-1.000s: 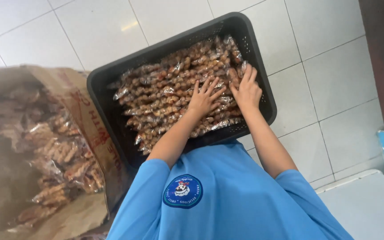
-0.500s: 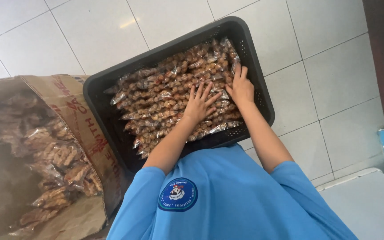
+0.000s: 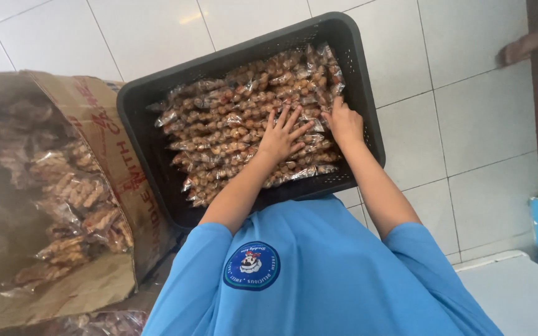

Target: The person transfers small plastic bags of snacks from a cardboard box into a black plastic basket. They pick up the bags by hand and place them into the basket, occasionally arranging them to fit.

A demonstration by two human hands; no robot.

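Nearest the camera is the person's blue shirt [image 3: 319, 274], both bare forearms reaching out from it. The left hand [image 3: 279, 135] lies flat with fingers spread on the clear snack packets [image 3: 231, 134] filling the black plastic crate [image 3: 157, 180] on the white tiled floor [image 3: 481, 118]. The right hand [image 3: 345, 122] rests just beside it, fingers curled down into the packets. Levelling them goes best with broad, light palm pressure, which avoids crushing. To the left, an open cardboard box [image 3: 110, 155] holds more packets.
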